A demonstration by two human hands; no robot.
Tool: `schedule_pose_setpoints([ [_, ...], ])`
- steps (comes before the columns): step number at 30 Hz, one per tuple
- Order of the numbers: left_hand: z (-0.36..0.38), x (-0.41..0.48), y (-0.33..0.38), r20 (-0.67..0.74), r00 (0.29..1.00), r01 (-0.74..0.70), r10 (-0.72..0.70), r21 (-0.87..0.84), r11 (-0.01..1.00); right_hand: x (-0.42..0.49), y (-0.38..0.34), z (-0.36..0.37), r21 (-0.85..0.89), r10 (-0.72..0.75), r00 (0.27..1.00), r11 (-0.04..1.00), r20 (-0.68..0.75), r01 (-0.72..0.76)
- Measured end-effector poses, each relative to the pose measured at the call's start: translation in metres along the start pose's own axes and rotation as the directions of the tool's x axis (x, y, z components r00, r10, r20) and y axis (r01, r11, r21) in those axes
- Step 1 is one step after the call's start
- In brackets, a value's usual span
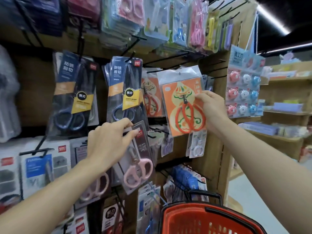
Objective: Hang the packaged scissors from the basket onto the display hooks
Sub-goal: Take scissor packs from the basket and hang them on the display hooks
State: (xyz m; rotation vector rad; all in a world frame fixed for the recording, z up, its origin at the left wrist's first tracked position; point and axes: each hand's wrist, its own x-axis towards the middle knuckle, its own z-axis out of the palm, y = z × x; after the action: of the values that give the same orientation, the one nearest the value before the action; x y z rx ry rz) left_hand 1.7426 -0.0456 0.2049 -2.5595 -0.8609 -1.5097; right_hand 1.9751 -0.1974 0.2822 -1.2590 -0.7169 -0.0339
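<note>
Orange scissors pack (184,105) is being pinched at its right edge by right hand (213,108) fingers | long axis near upright, hang hole lying above-left of fingers, near hook (154,71) | pink scissors pack (140,159) top is being pinched by left hand (108,142) | right hand judged nearer the hook.

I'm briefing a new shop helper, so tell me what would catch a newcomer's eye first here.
The bright orange pack of red-handled scissors, gripped by the right hand at centre right, stands out first. Lower and to its left, the left hand pinches the top of a pack of pink scissors. A red basket sits at the bottom edge, below the right arm.
</note>
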Motion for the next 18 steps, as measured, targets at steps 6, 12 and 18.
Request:
schedule_pose_setpoints([
  [6, -0.002, 0.000, 0.001, 0.004, 0.999, 0.037, -0.037, -0.013, 0.999, 0.003, -0.003, 0.004, 0.080, 0.013, 1.000, 0.997, -0.007, -0.012],
  [12, -0.001, -0.001, -0.001, 0.040, 0.998, 0.054, -0.053, -0.029, 0.998, 0.000, -0.003, -0.001, 0.072, 0.006, 1.000, 0.997, -0.021, -0.004],
  [18, -0.001, 0.000, -0.002, 0.046, 0.996, 0.083, -0.081, -0.043, 0.996, 0.001, -0.015, 0.012, 0.030, 0.021, 1.000, 0.999, -0.017, -0.021],
])
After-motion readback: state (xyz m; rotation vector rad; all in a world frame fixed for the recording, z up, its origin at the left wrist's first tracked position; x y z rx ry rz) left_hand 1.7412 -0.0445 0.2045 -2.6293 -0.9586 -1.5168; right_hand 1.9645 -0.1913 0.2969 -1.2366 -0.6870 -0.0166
